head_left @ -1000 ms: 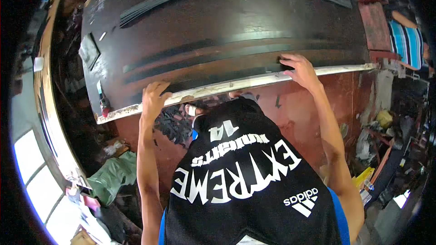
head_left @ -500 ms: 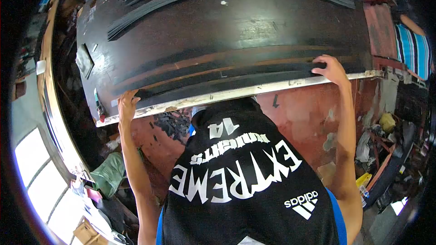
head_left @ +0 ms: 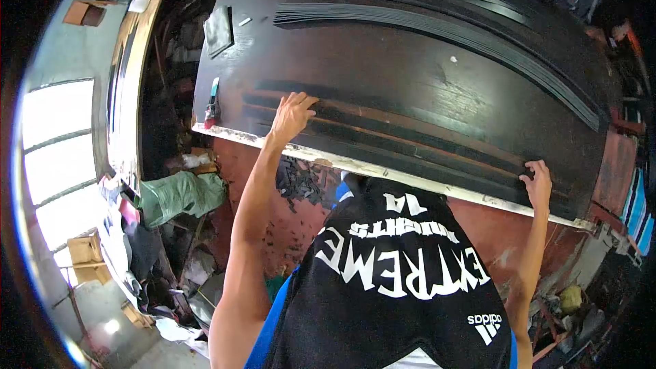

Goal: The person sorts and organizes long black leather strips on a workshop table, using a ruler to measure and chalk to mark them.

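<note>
Long thin black strips (head_left: 410, 138) lie side by side near the front edge of a dark tabletop (head_left: 383, 61), with brown bands of surface showing between them. Over their left part rests my left hand (head_left: 294, 119), fingers bent down on the strips and thumb apart. My right hand (head_left: 538, 184) is at the strips' right part, close to the white worn table edge (head_left: 471, 195); its thumb and forefinger curve with a gap between them. Both hands are open.
A bundle of black strips (head_left: 437, 31) lies farther back. On the left of the tabletop are a teal-and-red hand tool (head_left: 212, 106) and a grey flat piece (head_left: 219, 32). Black scraps (head_left: 304, 181) litter the reddish surface below. A green sack (head_left: 181, 198) stands left.
The view has swung left. My left hand has moved from the strips' left end by the table edge inward onto them. My right hand has shifted slightly along the front edge, still curved.
</note>
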The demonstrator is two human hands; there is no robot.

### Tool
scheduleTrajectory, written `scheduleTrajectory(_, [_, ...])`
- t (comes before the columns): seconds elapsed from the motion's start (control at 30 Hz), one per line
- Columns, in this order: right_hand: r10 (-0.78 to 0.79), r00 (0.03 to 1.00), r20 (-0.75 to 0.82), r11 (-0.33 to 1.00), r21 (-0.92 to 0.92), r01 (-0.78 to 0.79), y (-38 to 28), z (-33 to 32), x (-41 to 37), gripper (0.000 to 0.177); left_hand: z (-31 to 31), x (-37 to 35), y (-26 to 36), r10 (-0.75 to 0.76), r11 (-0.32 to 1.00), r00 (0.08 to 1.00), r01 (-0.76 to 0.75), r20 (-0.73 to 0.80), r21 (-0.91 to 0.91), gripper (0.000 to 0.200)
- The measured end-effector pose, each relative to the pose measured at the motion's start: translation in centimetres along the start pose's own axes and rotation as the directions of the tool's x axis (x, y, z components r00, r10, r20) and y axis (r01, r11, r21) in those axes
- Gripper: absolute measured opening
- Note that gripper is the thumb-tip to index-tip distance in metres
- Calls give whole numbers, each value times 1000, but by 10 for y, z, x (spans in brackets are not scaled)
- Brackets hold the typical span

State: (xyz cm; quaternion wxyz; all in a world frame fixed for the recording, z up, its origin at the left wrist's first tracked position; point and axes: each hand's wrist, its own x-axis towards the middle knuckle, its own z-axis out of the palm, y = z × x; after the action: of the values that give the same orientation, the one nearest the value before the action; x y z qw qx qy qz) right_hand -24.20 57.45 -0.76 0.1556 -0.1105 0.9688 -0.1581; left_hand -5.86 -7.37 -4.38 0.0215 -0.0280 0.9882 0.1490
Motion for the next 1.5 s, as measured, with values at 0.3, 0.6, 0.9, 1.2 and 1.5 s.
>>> scheduleTrajectory(0.3, [-8, 991, 132, 995, 98, -5, 23, -26, 7, 19, -16, -3, -25, -78, 997, 982, 78, 173, 7, 33])
scheduleTrajectory(0.6, [-87, 983, -159, 995, -60, 79, -11, -163, 76, 18, -105, 92, -43, -211, 916, 964, 253, 162, -312, 20])
scheduleTrajectory(0.9, [-302, 914, -270, 896, -408, 175, 86, -251, 316, 28, -97, 348, -14, -66, 948, 998, 67, 14, -312, 29])
scheduleTrajectory(1.2, [-366, 907, -210, 861, 293, 416, -189, -89, 412, 34, -25, 419, 12, -67, 926, 997, 77, 40, -370, 25])
scheduleTrajectory(1.5, [-179, 974, -138, 691, 687, 224, -347, 12, 463, 31, -37, 398, 21, -36, 885, 998, 7, -54, -465, 24])
